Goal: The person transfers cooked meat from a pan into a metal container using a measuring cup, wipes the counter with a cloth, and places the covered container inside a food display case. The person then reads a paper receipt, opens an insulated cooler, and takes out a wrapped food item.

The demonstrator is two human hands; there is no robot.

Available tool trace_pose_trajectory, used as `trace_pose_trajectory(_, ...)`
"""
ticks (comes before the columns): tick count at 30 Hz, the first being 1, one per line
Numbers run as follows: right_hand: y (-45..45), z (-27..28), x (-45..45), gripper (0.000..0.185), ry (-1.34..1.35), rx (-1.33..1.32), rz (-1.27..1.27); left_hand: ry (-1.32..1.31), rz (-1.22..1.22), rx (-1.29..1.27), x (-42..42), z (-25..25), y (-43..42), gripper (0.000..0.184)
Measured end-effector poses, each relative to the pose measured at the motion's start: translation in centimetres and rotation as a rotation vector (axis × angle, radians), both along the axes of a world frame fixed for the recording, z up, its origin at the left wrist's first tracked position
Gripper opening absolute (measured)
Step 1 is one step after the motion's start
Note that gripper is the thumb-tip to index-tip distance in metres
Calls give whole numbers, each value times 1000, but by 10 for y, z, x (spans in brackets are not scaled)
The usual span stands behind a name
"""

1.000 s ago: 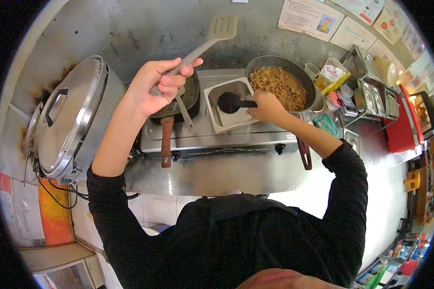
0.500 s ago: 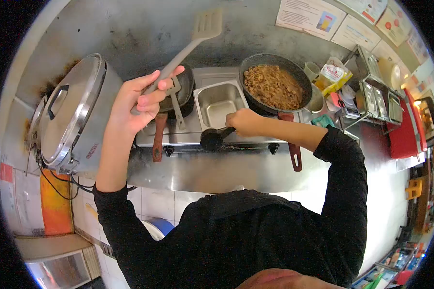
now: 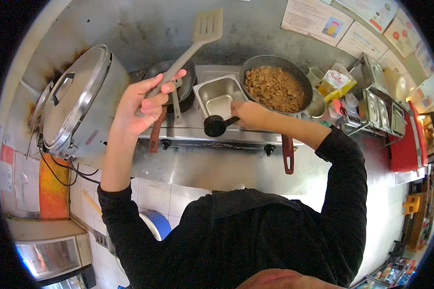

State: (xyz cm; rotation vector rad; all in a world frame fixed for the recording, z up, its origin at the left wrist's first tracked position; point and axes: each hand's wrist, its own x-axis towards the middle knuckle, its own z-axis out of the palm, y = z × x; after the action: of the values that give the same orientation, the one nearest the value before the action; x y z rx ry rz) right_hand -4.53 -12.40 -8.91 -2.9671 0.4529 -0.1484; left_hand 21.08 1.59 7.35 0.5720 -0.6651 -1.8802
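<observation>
My left hand (image 3: 147,103) is closed around the handle of a grey slotted spatula (image 3: 208,26), its blade raised toward the wall. In my right hand (image 3: 250,114) is the handle of a small black scoop (image 3: 214,126), held over the near edge of a steel pan (image 3: 202,91). That rectangular pan shows a bare metal bottom. To its right, a dark frying pan (image 3: 304,79) holds browned sliced meat (image 3: 275,89) in sauce. A second spatula (image 3: 176,108) leans in another dark pan (image 3: 188,72) on the left, behind my left hand.
A big metal pot with a clamped lid (image 3: 77,96) stands at the left. The frying pan's red-brown handle (image 3: 288,154) juts over the stove's front edge. On the right are a yellow-and-white bag (image 3: 336,82), a metal bowl (image 3: 317,103) and a rack of steel containers (image 3: 373,103).
My right hand and the scoop have shifted slightly up and to the right in view. The left hand still holds the spatula up. The view has tilted a little.
</observation>
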Motion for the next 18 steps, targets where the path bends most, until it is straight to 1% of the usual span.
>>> trace_pose_trajectory(2,-2,10,-14,28,-190,100,-1,-4,8,6,-4,-4,-6,42)
trace_pose_trajectory(5,11,72,-51,40,-95,178,-138,-6,-32,17,-11,-11,-17,42)
trace_pose_trajectory(7,6,89,-82,43,-29,373,-400,-40,-22,22,-18,-22,-25,41)
trace_pose_trajectory(8,2,97,-97,43,-117,459,-478,-56,-17,26,-23,-27,-29,41)
trace_pose_trajectory(9,-5,103,-114,44,-207,545,-554,-130,32,46,-31,-33,-30,39)
trace_pose_trajectory(11,-54,68,-150,36,-394,505,-610,-352,109,-8,-51,-49,-31,38)
trace_pose_trajectory(12,-63,69,-153,33,-295,304,-660,-460,140,-52,-63,-57,-30,37)
trace_pose_trajectory(14,-74,69,-160,29,-85,-91,-743,-542,123,-79,-78,-82,-36,35)
trace_pose_trajectory(15,-77,63,-158,22,-66,-178,-757,-587,110,-84,-86,-91,-40,33)
trace_pose_trajectory(16,-79,58,-155,22,-32,-209,-782,-633,99,-92,-93,-98,-45,32)
trace_pose_trajectory(18,-82,53,-153,22,35,-273,-831,-829,100,-116,-104,-105,-58,29)
